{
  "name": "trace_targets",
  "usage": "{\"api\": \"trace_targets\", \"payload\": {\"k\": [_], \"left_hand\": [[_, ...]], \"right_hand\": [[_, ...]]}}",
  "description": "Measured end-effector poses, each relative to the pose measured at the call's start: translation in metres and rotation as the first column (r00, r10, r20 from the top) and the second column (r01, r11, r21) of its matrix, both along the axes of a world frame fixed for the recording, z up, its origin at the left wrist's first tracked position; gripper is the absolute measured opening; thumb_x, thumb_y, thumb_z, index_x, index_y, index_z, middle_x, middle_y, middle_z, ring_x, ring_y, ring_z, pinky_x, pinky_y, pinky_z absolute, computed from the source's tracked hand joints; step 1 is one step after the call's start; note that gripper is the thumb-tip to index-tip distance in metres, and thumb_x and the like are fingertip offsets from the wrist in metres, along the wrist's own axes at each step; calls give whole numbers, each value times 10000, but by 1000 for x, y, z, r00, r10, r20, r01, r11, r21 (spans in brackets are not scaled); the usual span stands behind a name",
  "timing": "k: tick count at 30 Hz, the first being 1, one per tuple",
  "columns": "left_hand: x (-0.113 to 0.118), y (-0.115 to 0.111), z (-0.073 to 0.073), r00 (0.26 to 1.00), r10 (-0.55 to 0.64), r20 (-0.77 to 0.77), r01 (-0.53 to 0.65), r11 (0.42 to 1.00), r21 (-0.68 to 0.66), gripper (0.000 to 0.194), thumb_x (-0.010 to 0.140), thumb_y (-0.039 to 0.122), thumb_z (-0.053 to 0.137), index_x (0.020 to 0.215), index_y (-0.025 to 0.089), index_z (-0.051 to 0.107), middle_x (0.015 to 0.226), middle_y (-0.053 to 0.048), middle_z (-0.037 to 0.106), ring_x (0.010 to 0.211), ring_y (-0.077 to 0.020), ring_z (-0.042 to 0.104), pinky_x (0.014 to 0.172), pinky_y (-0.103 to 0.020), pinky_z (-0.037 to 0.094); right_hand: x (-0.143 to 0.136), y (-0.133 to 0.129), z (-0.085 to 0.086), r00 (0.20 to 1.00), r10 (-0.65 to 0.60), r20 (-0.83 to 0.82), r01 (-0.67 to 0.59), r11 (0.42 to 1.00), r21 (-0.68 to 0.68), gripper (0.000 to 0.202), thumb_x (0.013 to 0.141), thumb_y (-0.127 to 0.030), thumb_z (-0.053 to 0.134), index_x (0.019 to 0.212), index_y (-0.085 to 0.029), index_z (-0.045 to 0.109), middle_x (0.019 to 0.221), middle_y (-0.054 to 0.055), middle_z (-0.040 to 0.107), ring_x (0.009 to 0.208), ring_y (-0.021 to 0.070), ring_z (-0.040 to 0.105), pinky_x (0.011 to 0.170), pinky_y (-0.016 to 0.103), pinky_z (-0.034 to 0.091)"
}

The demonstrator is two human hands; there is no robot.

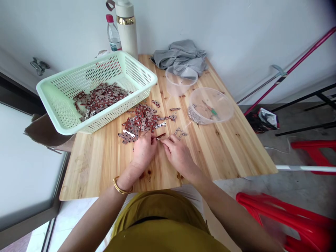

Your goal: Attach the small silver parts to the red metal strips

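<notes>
Near the front of the wooden table, my left hand (145,147) pinches a small brown strip (161,135), which sticks out past its fingertips. My right hand (178,152) is closed, its fingertips meeting the strip from the right; a small pale piece shows there, too small to name. Just beyond my left hand spreads a pile of brown and silver strips (141,119). Small metal pieces (180,132) lie loose beyond my right hand.
A pale green basket (118,108) with more strips stands at the left. Two clear round tubs (225,105) are at the right, one holding metal pieces and a green-handled tool. Behind are grey cloth (181,54), a white flask (128,35) and a plastic bottle (113,34).
</notes>
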State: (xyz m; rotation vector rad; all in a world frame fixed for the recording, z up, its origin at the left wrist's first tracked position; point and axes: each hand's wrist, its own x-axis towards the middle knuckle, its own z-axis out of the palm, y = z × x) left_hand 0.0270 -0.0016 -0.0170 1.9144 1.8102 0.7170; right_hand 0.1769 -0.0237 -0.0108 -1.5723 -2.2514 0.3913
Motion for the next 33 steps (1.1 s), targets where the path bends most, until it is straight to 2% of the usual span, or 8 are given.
{"api": "trace_targets", "payload": {"k": [6,9,14,15,19,24,28,33], "left_hand": [[3,-5,4,1000,-5,23,3,997,76,117,806,79,541,788,158,625,804,-47,658,749,-166,613,707,-272,476],[-21,4,31,999,1,54,-16,962,272,101,834,110,548,820,165,631,821,-27,645,697,-129,590,668,-240,471],[-78,37,86,943,329,-36,-248,775,581,269,889,151,498,1132,136,612,998,-74,657,779,-154,599,812,-334,486],[-79,39,88,949,304,-80,-211,804,556,327,886,139,497,1205,134,570,1033,-80,659,816,-161,608,839,-340,486],[-45,27,63,975,74,-211,-10,958,287,142,904,221,525,938,178,657,953,-49,668,785,-158,629,688,-264,495],[3,17,26,875,36,-483,-9,998,58,237,934,334,479,906,169,647,984,-91,615,860,-230,637,617,-295,483],[5,21,24,856,24,-517,-18,1000,15,218,935,284,464,947,165,646,1017,-99,611,871,-230,638,622,-296,478],[-4,6,29,919,-27,-394,26,1000,-7,220,943,276,477,1015,258,683,999,-37,665,854,-195,651,600,-256,436]], "right_hand": [[15,3,3,952,32,-303,-32,999,6,262,941,-179,448,1066,-234,672,947,59,642,864,189,618,759,315,485],[37,1,7,876,-75,-476,106,994,40,237,944,-215,468,1085,-233,658,1001,58,665,905,181,628,777,312,497],[60,-5,5,853,-143,-503,183,983,31,218,943,-268,485,1062,-220,662,999,64,681,869,179,642,741,311,509],[60,-5,4,853,-147,-501,187,982,29,221,942,-273,485,1061,-219,663,996,64,682,852,177,643,730,310,510],[54,-5,2,841,-166,-515,204,979,17,222,941,-289,490,1061,-227,666,1039,72,684,874,184,646,718,313,517],[55,-8,1,846,-134,-515,166,986,17,209,941,-277,489,1039,-227,667,1013,71,690,906,191,650,731,314,523],[71,-8,0,855,-139,-500,182,983,37,206,942,-268,472,1016,-222,658,967,71,684,867,185,648,700,304,518],[92,13,-7,897,-187,-400,231,971,64,135,887,-263,541,956,-198,638,869,64,659,780,189,624,706,321,494]]}}
